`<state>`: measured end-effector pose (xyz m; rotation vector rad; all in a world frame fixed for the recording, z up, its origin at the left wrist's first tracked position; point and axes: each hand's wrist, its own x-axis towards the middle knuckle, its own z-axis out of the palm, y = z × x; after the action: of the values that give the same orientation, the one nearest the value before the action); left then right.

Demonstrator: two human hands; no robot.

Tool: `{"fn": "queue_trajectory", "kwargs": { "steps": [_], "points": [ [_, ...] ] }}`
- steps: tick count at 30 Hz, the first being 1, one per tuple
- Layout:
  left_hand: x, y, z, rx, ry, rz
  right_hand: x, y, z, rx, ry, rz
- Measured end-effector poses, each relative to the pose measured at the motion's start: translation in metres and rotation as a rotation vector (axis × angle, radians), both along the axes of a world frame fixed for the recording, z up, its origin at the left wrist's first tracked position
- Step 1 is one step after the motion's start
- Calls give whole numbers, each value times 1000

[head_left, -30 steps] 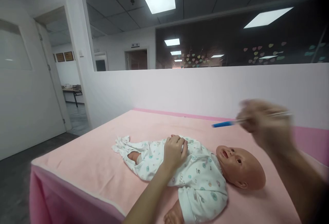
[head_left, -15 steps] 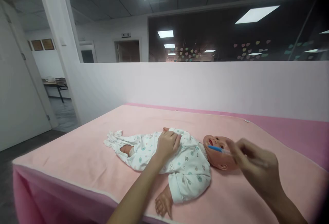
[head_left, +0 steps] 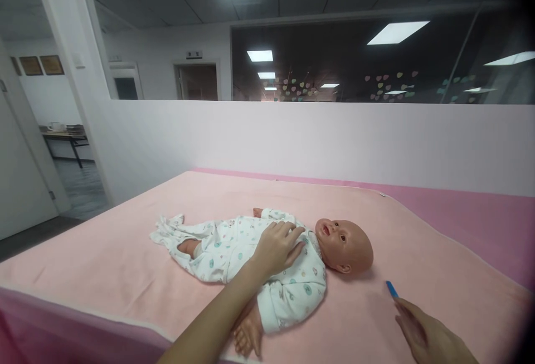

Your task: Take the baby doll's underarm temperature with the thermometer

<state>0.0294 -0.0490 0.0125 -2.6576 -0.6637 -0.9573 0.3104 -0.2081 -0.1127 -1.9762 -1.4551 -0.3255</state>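
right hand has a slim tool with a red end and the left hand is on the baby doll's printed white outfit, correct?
Not red: in the head view, the slim tool in the right hand is blue at its end. The left hand is on the printed white outfit of the bald baby doll.

Count by kind, from the grip

Hands, two: right hand (head_left: 430, 333), at the grip; left hand (head_left: 276, 248), left of it.
Blue implement (head_left: 392, 289), one, in the grip.
Doll (head_left: 346, 247), one, left of the grip; doll hands (head_left: 249, 332) in view, two.
Printed garment (head_left: 295, 292), one, on the doll.
Cloths, two: peach cloth (head_left: 117, 252), below the grip; pink cloth (head_left: 468, 213), beyond it.
Doorway table (head_left: 66, 136), one, far left.
Heart stickers (head_left: 385, 78), beyond, too small to count.
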Motion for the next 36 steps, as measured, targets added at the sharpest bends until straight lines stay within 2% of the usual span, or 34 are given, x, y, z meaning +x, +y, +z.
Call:
{"fn": "queue_trajectory", "kwargs": {
  "steps": [4, 8, 10, 13, 15, 17, 19, 23, 28, 32, 36],
  "points": [
    [8, 8, 6, -11, 41, 7, -8, 12, 7, -34, -157, 88],
    [17, 20, 9, -71, 100, 7, -18, 17, 28, -56, -242, 52],
    [21, 23, 9, -105, 114, -26, -31, 21, 48, 27, -268, 24],
    [23, 23, 6, -184, 74, -92, -63, 37, 86, 247, -253, 18],
    [21, 23, 3, -273, 5, -126, -88, 56, 107, 341, -223, 97],
    [18, 24, 1, -381, -78, -158, -112, 80, 120, 411, -166, 235],
    [16, 26, -1, -481, -151, -182, -130, 105, 120, 430, -117, 347],
    [14, 30, -5, -599, -238, -190, -149, 134, 100, 456, -101, 440],
    [14, 26, -1, -713, -272, -233, -152, 130, 82, 493, 33, 461],
    [13, 22, 4, -776, -290, -218, -153, 127, 83, 530, 191, 469],
    [12, 22, 5, -814, -331, -261, -154, 128, 85, 572, 275, 474]
  ]
}}
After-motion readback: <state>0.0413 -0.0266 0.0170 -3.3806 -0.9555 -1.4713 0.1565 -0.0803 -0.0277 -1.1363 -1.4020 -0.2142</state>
